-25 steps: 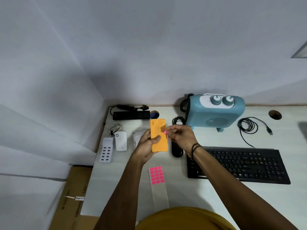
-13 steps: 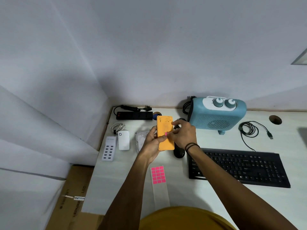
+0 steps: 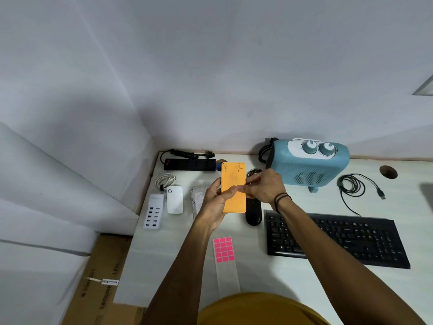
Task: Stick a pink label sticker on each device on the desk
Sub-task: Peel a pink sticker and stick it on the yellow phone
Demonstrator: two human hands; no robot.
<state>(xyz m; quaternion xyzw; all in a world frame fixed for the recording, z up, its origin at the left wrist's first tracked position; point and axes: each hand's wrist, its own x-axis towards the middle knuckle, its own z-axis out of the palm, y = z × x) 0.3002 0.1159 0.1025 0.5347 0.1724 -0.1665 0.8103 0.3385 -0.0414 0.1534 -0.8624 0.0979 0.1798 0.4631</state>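
Observation:
My left hand (image 3: 214, 202) grips an orange flat device (image 3: 233, 177) from its left side and holds it above the desk (image 3: 164, 254). My right hand (image 3: 264, 187) lies on the device's right side, with its fingers stretched across the middle of the face and pressing there. No pink sticker shows on the device; the fingers cover that spot. A sheet of pink label stickers (image 3: 223, 249) lies on the desk near me. Other devices: a white USB hub (image 3: 153, 211), a white adapter (image 3: 174, 200), a black power strip (image 3: 189, 164), a blue fan heater (image 3: 309, 165), a black keyboard (image 3: 339, 238).
A black oval device (image 3: 253, 212) lies under my hands beside the keyboard. A white item (image 3: 198, 199) is partly hidden behind my left hand. A coiled black cable (image 3: 353, 184) lies right of the heater. A cardboard box (image 3: 100, 277) stands below the desk's left edge.
My right hand carried a pink sticker pinched in its fingertips onto the orange device's face. Its fingers now lie flat across that spot, and the sticker is out of sight.

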